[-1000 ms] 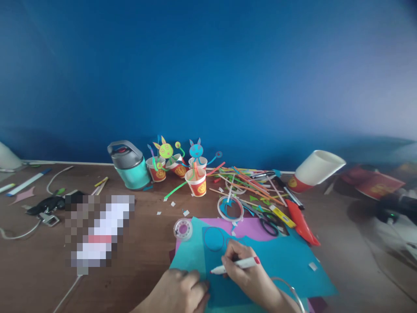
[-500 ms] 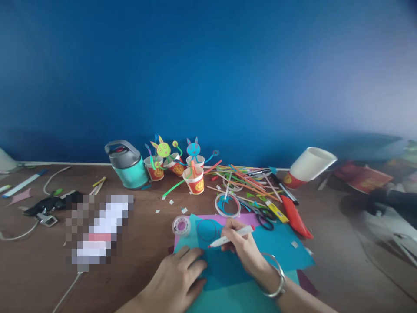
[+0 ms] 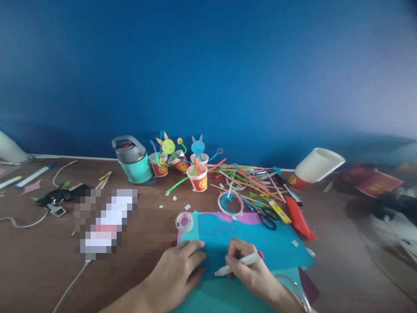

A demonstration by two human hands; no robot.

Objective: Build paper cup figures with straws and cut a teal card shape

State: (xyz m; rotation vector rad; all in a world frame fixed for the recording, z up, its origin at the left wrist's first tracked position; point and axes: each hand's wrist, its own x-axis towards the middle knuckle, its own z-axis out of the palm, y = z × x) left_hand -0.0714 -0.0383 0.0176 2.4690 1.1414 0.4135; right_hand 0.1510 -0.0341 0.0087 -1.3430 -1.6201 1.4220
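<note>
Pinching a slim white marker at the frame's lower center, the right hand slants its long axis from lower-left tip to red upper-right end. Fingers loosely spread, the left hand rests on smooth blue paper bearing round outlines.

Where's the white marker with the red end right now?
In the head view, the white marker is low, right of centre, in the right hand. Its tip is at the blue paper, right of the left hand.

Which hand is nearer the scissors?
Right. The right hand, gripping the marker, is on the near side of the scissors, slightly left; the left hand is farther off to their left.
</note>
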